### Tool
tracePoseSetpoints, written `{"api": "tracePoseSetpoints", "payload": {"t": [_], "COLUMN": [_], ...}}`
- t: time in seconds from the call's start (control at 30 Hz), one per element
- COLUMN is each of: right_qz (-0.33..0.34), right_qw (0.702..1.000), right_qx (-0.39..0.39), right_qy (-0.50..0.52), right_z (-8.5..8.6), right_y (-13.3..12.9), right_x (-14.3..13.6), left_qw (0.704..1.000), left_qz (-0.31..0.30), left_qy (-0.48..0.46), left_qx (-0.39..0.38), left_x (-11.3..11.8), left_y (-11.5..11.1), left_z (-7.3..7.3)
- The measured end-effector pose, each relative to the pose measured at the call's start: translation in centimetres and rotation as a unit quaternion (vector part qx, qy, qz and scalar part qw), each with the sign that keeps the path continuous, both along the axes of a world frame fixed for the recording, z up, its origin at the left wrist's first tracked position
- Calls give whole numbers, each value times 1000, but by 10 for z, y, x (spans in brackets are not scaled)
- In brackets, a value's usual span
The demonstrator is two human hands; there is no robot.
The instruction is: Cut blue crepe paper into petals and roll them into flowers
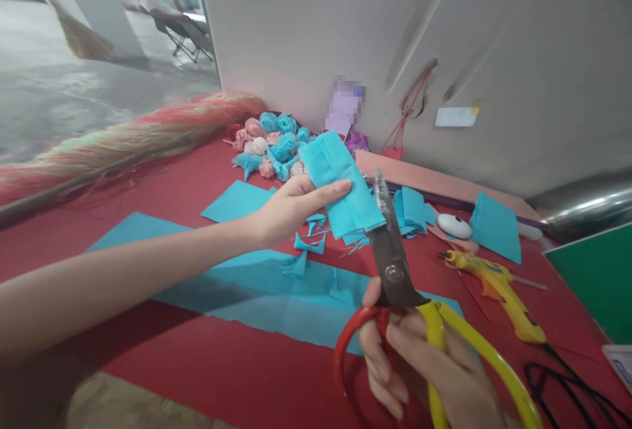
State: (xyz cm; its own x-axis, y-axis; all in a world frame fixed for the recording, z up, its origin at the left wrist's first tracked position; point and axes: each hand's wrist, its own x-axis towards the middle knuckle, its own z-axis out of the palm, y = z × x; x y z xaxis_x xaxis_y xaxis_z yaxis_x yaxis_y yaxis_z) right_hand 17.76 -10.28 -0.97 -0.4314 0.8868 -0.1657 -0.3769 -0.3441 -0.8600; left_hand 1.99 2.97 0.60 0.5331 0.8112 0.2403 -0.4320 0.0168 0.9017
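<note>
My left hand pinches a folded stack of turquoise crepe paper above the table, thumb on top and the other fingers hidden beneath. In my right hand is a pair of scissors with one red and one yellow handle. Their dark blades point up and away, right at the lower right corner of the stack; whether paper lies between them I cannot tell. Below are small turquoise scraps and a long turquoise paper strip lying on the red tabletop.
Paper flowers are heaped at the back. A yellow glue gun with a black cable lies on the right, near a white oval object and turquoise paper. Straw-like bundles line the left edge. A person sits far off.
</note>
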Motion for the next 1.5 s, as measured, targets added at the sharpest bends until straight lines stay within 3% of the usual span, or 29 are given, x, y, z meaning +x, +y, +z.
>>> {"api": "tracePoseSetpoints", "payload": {"t": [0.13, 0.23, 0.4, 0.63, 0.77, 0.93, 1.03, 1.33, 1.5], "right_qz": [60, 68, 43, -37, -5, 58, 60, -16, -6], "right_qw": [997, 996, 999, 997, 1000, 997, 996, 999, 998], "right_qx": [42, 59, 30, -2, -4, 52, 53, -25, -51], "right_qy": [9, 9, -3, -63, -10, 28, 38, -36, -36], "right_z": [3, 5, 3, -5, -7, -8, -7, -5, -8], "right_y": [5, 7, 5, -5, -4, 3, 5, 0, -2], "right_x": [2, 4, 2, -3, -2, 2, 3, 1, 1], "left_qw": [1000, 1000, 999, 998, 997, 997, 997, 997, 997], "left_qz": [-12, -12, -31, -12, -25, -33, -31, -14, -51], "left_qy": [-3, 9, 16, 52, 63, 58, 58, 71, 59], "left_qx": [-13, -2, 21, 32, 34, 41, 42, 9, -21], "left_x": [0, 0, -1, -4, -5, -4, -4, -5, -3], "left_y": [0, 0, -1, -3, -3, -3, -3, -3, -1], "left_z": [0, -2, -3, -4, -4, -5, -6, -8, -5]}}
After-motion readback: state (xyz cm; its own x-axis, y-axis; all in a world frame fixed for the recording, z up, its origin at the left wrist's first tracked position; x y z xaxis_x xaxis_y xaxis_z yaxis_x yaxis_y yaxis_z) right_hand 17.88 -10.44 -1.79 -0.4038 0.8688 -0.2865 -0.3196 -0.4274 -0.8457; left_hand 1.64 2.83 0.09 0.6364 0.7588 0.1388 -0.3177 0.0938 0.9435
